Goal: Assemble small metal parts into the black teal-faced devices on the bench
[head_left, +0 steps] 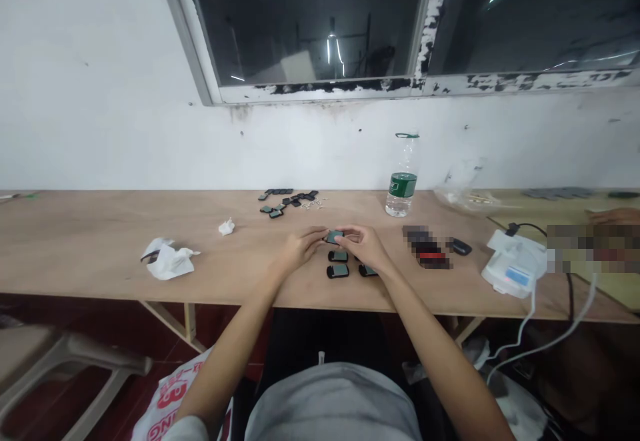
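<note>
Between my two hands is a small dark piece with a grey-green face (335,237). My left hand (301,249) pinches its left edge, and the thumb and fingers of my right hand (367,246) close on its right side. Just below lie two similar pieces, one (339,256) above the other (338,271). Another piece (367,271) is partly covered by my right wrist. Farther back on the wooden table (240,241) several more dark pieces (276,213) are scattered beside small pale bits (314,205).
A water bottle (401,191) stands at the back, near a clear plastic bag (465,194). Crumpled tissues (173,261) lie left. On the right are a dark oval object (460,247), a white device (515,264) with cables, and another person's hand (615,217).
</note>
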Available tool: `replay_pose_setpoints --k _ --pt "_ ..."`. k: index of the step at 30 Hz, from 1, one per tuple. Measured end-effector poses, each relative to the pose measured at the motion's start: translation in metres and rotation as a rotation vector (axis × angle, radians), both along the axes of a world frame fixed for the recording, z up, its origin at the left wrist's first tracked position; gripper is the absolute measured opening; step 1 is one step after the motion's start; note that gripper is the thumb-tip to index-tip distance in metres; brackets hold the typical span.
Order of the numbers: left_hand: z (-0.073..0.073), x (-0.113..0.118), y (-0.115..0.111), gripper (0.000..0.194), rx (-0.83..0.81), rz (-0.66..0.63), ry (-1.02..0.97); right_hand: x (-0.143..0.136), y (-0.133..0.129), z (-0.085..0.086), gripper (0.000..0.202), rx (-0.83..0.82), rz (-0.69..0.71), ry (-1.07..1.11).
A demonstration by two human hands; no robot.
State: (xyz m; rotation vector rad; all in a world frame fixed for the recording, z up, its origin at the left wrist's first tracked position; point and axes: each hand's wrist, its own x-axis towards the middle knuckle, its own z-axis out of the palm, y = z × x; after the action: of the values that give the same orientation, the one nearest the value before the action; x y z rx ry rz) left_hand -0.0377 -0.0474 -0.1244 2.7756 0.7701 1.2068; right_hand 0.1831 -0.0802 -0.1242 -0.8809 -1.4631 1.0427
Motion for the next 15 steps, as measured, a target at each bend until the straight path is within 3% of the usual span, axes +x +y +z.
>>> replay_pose_setpoints --k 4,7,10,15 --pt "0.003 0.001 -0.001 0.029 -0.067 0.034 -0.060 0.002 0.005 -0.005 0.041 0.003 -0.002 0.001" --pt "0.006 -0.004 0.004 0.029 -0.147 0.108 -0.081 0.005 0.011 -0.010 0.025 0.045 -0.078 -0.119" --pt "0.008 -0.018 0.015 0.030 -0.220 0.214 -0.040 0.008 0.016 -0.017 0.010 0.126 -0.207 -0.335" --pt "0.006 -0.052 0.032 0.029 -0.293 0.411 0.124 0.007 0.020 -0.026 0.016 0.219 -0.299 -0.537"
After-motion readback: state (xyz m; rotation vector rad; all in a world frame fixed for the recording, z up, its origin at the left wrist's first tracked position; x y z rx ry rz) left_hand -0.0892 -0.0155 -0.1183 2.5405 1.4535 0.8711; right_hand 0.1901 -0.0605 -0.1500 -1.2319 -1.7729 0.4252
